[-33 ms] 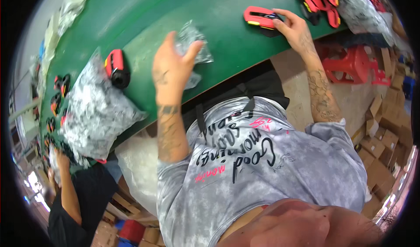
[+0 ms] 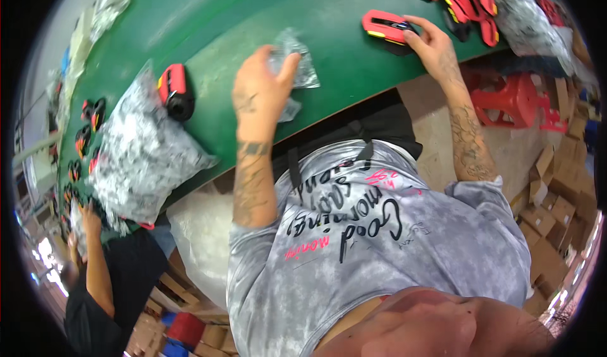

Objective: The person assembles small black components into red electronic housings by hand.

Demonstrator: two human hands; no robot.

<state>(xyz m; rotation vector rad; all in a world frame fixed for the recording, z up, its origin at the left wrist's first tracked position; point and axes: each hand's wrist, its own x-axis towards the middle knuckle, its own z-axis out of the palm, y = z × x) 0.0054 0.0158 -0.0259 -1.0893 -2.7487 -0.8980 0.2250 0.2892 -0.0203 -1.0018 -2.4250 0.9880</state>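
Note:
My right hand (image 2: 432, 48) pinches the black end of a red-and-black handheld device (image 2: 384, 26) with yellow accents, thumb and forefinger at its right side. The device is close over the green table. My left hand (image 2: 260, 88) is nearer the middle, thumb apart from the fingers, over a small crumpled clear plastic bag (image 2: 306, 68). Its other fingertips are partly hidden, and no firm grip on the bag shows. A similar red-and-black device (image 2: 176, 91) lies to the left, beside a large bulging bag of silvery plastic wrappers (image 2: 148, 148).
Several more red-and-black devices (image 2: 469, 8) are heaped at the upper right, beside another silvery bag (image 2: 528, 25). A red stool (image 2: 506, 101) and cardboard boxes (image 2: 553, 211) stand at the right. At the lower left, a person in a black shirt (image 2: 104, 287) works by the green table (image 2: 215, 16).
The whole view has shifted slightly to the right. Both hands keep nearly the same places relative to the device and the small bag.

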